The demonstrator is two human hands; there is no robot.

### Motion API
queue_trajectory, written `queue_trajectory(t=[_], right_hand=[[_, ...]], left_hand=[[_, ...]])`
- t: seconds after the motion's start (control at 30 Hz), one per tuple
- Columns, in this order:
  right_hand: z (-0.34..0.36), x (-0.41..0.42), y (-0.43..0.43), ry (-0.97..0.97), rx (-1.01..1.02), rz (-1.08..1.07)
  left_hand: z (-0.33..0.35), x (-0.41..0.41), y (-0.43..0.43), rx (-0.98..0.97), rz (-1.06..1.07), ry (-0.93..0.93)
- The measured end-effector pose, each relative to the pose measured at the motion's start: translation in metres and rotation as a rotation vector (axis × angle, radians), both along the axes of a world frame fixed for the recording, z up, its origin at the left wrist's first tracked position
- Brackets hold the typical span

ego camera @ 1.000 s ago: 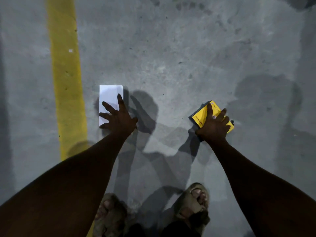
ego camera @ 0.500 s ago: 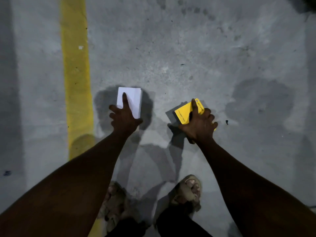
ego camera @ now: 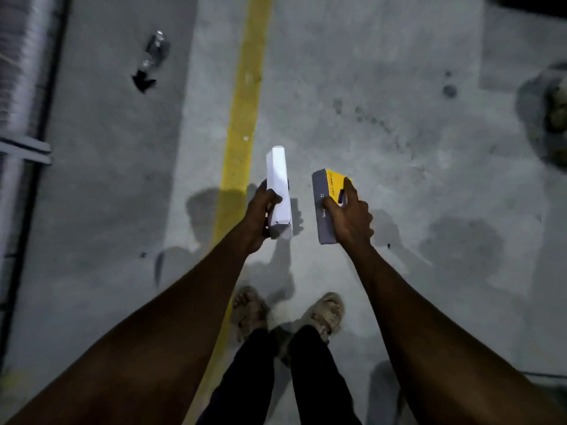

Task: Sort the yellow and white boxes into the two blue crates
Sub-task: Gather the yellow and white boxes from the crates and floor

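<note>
Nearest: two feet on the concrete floor (ego camera: 399, 133), dark trousers (ego camera: 316, 378) above them. The left sandal (ego camera: 248, 311) is at the right edge of the yellow line (ego camera: 242, 118); the right sandal (ego camera: 325, 311) is further right of the line.

Both bare forearms reach forward, with the hands apart and level with each other, each clamped on its own box. Both boxes are in the air, right of the line.

The left hand (ego camera: 259, 213) is just right of the line. Its fingers curl round the near half of the white box (ego camera: 279, 185), thumb on the upward face. The box is on edge, its long axis running roughly along the line.

The right hand (ego camera: 349, 217) is further right of the line. It grips the yellow box (ego camera: 329, 191) with the thumb on the grey side face and fingers over the yellow face. The box is tilted, grey side toward the camera. Its print is too blurred to read.

Further out, left of the line, lie a dark scrap (ego camera: 142, 81) and then a crushed bottle (ego camera: 156, 50), near each other. Far left of the line is a ribbed metal surface (ego camera: 21, 72). Far right of the line, at the frame edge, is a dark shape; I cannot tell what it is.
</note>
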State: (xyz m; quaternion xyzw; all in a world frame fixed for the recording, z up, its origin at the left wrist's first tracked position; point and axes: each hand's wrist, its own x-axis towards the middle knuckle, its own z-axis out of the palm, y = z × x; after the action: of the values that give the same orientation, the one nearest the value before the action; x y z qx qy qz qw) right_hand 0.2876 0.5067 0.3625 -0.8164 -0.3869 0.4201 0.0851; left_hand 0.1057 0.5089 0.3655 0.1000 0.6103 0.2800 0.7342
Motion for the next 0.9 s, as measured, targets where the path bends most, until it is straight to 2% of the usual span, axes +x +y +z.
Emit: queue_trajectory(t=[0.1, 0.27, 0.47, 0.57, 0.67, 0.77, 0.9], right_hand=[[0.085, -0.045, 0.004, 0.132, 0.056, -0.019], [0.206, -0.116, 0.005, 0.297, 0.143, 0.048], [0.324, -0.182, -0.014, 0.308, 0.204, 0.328], [0.376, -0.210, -0.032, 0.281, 0.229, 0.464], [0.417, -0.235, -0.049, 0.259, 0.268, 0.584], [0.445, -0.266, -0.068, 0.249, 0.302, 0.729], [0.466, -0.315, -0.099, 0.266, 0.329, 0.893]], left_hand=[[0.091, -0.034, -0.014, 0.050, 0.176, -0.199], [0.208, -0.094, -0.042, 0.109, 0.393, -0.278], [0.321, -0.144, -0.098, 0.294, 0.583, -0.475], [0.359, -0.161, -0.131, 0.360, 0.609, -0.350], [0.396, -0.176, -0.161, 0.426, 0.640, -0.148], [0.426, -0.199, -0.190, 0.467, 0.763, 0.144], [0.448, -0.241, -0.241, 0.355, 0.904, 0.551]])
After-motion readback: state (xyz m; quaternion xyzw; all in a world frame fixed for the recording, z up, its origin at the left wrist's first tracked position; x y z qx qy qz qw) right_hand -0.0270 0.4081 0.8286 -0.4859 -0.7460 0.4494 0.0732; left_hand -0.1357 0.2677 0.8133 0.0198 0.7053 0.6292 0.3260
